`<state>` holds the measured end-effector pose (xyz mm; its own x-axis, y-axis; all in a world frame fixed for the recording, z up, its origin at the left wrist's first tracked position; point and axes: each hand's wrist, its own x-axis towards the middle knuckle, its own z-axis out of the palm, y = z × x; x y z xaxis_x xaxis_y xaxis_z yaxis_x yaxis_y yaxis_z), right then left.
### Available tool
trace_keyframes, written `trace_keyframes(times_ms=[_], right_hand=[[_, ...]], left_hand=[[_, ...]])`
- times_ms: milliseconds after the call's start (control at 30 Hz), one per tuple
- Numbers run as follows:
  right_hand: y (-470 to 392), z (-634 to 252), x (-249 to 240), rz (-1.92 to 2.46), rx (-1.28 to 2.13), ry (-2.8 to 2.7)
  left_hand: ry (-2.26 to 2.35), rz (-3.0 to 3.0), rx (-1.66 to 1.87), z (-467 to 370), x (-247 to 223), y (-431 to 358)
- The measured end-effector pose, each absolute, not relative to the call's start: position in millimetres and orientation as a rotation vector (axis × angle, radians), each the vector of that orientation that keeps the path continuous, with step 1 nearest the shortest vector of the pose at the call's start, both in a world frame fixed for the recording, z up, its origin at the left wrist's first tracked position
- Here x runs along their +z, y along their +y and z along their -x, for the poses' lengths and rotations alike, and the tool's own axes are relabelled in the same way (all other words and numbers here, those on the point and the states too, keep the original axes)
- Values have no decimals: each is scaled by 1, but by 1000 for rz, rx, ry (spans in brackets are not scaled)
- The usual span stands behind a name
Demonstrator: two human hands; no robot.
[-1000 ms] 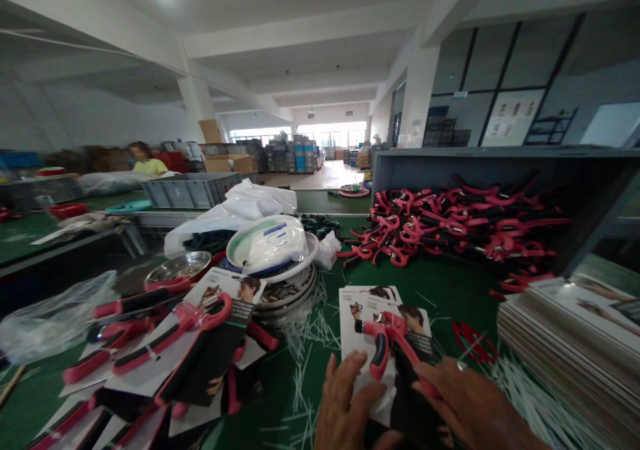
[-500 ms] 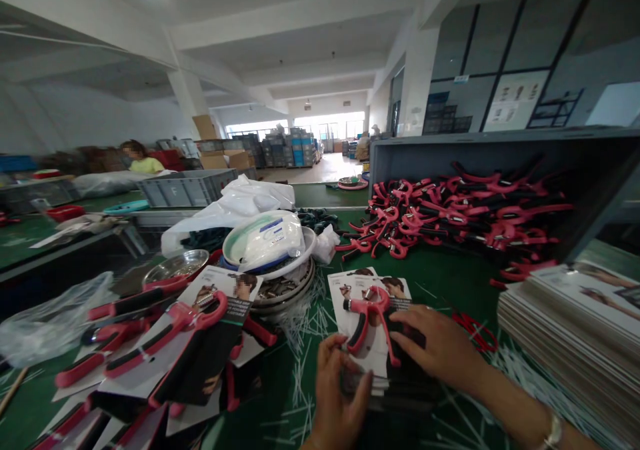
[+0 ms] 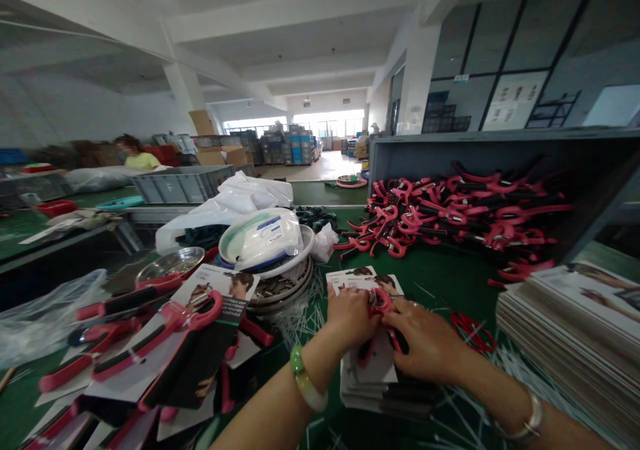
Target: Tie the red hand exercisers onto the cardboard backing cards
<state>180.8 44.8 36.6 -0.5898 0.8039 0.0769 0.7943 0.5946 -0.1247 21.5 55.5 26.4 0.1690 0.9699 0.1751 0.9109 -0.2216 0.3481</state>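
Note:
A red and black hand grip [image 3: 381,301] lies on a printed card [image 3: 383,363] that tops a short stack in front of me. My left hand [image 3: 351,317] wraps over the upper left of the grip, fingers bent round it. From the right, my right hand [image 3: 425,340] holds the grip's right side, fingertips near its red head. A green and white bangle [image 3: 306,378] is on my left wrist, a silver one [image 3: 531,418] on the right. Both hands hide much of the grip.
Carded grips [image 3: 170,333] pile up at left. Round trays [image 3: 280,270] stand behind. A grey crate [image 3: 500,140] spills loose grips [image 3: 430,213]. Cards [image 3: 560,343] are stacked at right beside red scissors [image 3: 473,330] and white ties [image 3: 515,377]. A person [image 3: 140,157] is far left.
My left hand has moved up and forward from the stack's lower edge onto the grip. My right hand has closed in on the grip's right side. The view has shifted slightly.

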Motion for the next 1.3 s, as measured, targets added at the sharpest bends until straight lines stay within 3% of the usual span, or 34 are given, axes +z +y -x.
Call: trace_keyframes(times_ms=[133,367,767,900,1300], right_hand=[[46,-176,31,1423,-23,-2646],[62,-175,22,1319,15,-2625],[67,-180,-12,1213,623,-1841],[65,-180,-15,1197,685,-1799],[68,-181,-19,1221,808,-1736]], left_hand=[[1881,-2153,529,-19,16,62],[1779,-2042,653,-18,14,86],[1583,-2150,987,-26,5,68],[1505,-2086,1136,-28,-5,65],[1522,-2107,1084,-27,-6,66]])
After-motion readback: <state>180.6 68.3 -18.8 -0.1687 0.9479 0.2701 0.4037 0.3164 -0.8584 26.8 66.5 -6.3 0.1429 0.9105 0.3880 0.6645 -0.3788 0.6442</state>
